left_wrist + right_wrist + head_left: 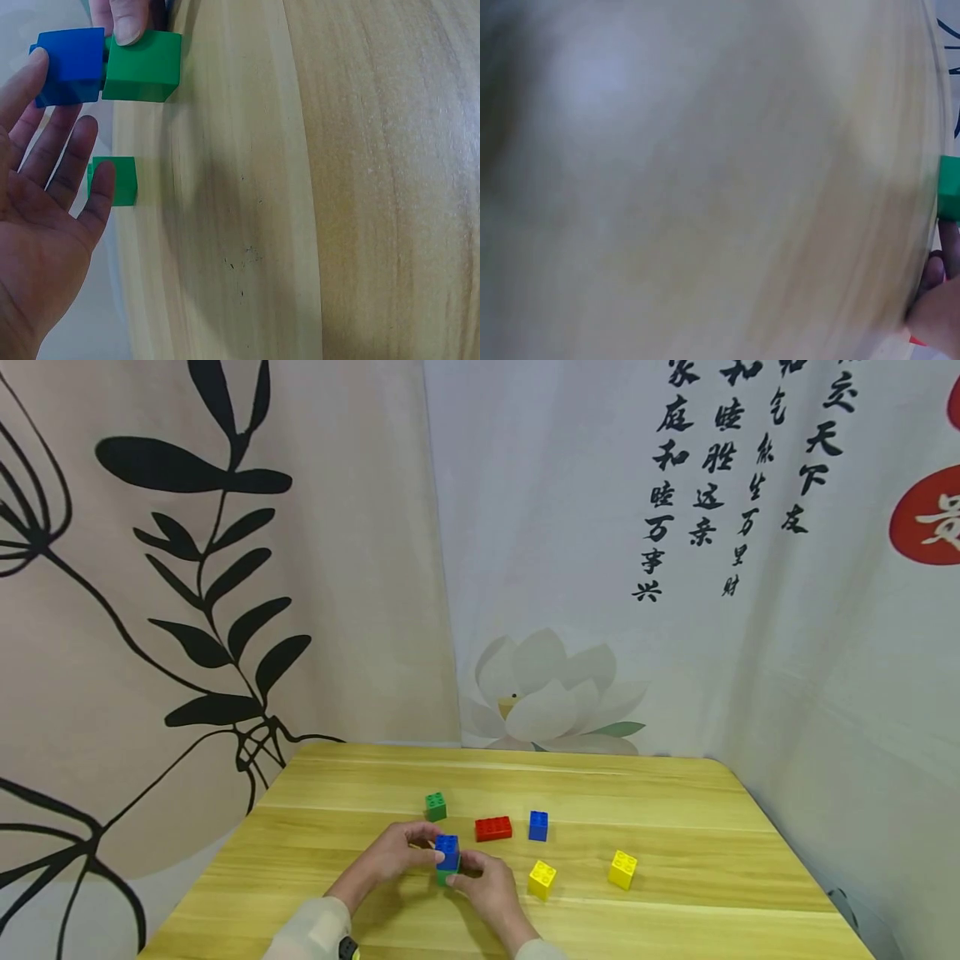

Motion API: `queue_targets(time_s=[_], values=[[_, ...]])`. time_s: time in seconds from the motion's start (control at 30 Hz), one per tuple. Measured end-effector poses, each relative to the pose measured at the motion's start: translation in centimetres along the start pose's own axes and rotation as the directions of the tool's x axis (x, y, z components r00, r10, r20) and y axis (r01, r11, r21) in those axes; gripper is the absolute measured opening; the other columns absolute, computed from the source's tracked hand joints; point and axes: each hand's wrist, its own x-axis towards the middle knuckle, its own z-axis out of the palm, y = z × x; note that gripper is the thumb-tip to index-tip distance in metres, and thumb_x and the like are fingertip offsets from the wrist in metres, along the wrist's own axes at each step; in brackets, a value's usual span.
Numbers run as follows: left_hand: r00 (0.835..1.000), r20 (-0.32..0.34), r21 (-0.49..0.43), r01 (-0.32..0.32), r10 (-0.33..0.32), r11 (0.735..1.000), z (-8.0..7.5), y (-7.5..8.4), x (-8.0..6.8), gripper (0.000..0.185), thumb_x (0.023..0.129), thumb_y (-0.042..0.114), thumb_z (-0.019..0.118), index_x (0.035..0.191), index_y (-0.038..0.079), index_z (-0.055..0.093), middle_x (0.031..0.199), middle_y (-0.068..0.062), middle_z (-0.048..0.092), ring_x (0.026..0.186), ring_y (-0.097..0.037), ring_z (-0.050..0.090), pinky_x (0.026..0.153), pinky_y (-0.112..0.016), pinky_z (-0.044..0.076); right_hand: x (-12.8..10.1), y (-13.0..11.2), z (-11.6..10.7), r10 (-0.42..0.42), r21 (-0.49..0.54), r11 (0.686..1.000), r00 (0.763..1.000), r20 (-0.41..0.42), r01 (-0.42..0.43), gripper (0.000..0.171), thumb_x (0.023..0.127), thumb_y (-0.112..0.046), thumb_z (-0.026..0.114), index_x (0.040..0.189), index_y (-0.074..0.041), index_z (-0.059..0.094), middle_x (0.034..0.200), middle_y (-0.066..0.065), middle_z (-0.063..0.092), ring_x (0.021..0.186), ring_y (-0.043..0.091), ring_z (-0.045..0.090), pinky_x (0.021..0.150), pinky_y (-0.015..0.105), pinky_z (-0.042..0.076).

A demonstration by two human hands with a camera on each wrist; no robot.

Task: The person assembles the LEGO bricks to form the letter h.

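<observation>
In the head view, my left hand [390, 860] pinches a blue toy building brick [447, 847] between thumb and fingers. Right below it is a green brick [442, 877], which my right hand [493, 890] grips from the right side. The left wrist view has the blue brick lined up with the green brick's studs, a narrow gap showing between them. Part of the right thumb [127, 21] lies on the green brick there. Only an edge of that green brick [950, 187] enters the right wrist view, beside the right fingers.
Behind the hands on the wooden table [675, 810] stand another green brick [436, 807], a longer red brick [492, 829] and a second blue brick [537, 827]. Two yellow bricks, one nearer [542, 880] and one farther right [622, 870], lie right of the hands. Printed curtains hang behind.
</observation>
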Motion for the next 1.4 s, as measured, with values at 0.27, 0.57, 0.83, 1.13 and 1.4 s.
queue_targets(time_s=[0.27,0.57,0.83,1.13,1.4], values=[[1.000,0.013,0.026,0.008,-0.008,1.000,-0.2,0.2,0.1,0.037,0.087,0.030,0.075,0.117,0.010,0.068,0.107,-0.005,0.069,0.094,-0.017,0.058,0.080,-0.031,0.048,0.1,-0.2,-0.2,0.003,-0.017,1.000,1.000,0.014,-0.002,0.036,0.082,-0.020,0.080,0.115,-0.009,0.072,0.107,0.006,0.075,0.103,0.024,0.068,0.092,0.048,0.052],[1.000,-0.006,0.026,-0.012,0.012,1.000,-0.3,0.3,-0.4,0.035,0.089,0.028,0.073,0.118,0.008,0.067,0.110,-0.006,0.069,0.098,-0.017,0.060,0.084,-0.033,0.050,0.3,0.1,0.1,0.006,-0.015,1.000,1.000,0.021,-0.006,0.037,0.081,-0.023,0.080,0.114,-0.010,0.072,0.107,0.004,0.075,0.101,0.020,0.069,0.090,0.045,0.054],[0.999,0.005,0.019,-0.041,0.041,0.999,-0.1,0.2,0.0,0.035,0.087,0.029,0.075,0.116,0.010,0.069,0.108,-0.006,0.069,0.098,-0.020,0.059,0.081,-0.032,0.050,0.2,0.0,0.0,0.015,-0.022,1.000,1.000,0.019,-0.015,0.036,0.081,-0.022,0.081,0.114,-0.012,0.072,0.106,0.003,0.075,0.101,0.019,0.069,0.091,0.046,0.054],[0.999,0.023,0.008,-0.033,0.033,0.999,0.2,0.0,0.0,0.035,0.088,0.031,0.074,0.116,0.011,0.068,0.107,-0.009,0.069,0.096,-0.019,0.058,0.079,-0.032,0.048,0.3,0.0,-0.1,0.020,-0.026,0.999,1.000,0.021,-0.020,0.036,0.081,-0.021,0.081,0.115,-0.012,0.072,0.106,0.004,0.075,0.101,0.020,0.069,0.090,0.045,0.054],[1.000,-0.005,-0.036,-0.021,0.020,0.999,0.4,-0.8,-0.3,0.041,0.091,0.029,0.071,0.124,0.007,0.065,0.112,-0.010,0.069,0.097,-0.017,0.056,0.080,-0.031,0.046,0.3,0.0,0.0,0.016,-0.013,1.000,1.000,0.016,-0.016,0.037,0.081,-0.022,0.080,0.115,-0.010,0.072,0.108,0.006,0.075,0.104,0.023,0.069,0.092,0.047,0.053]])
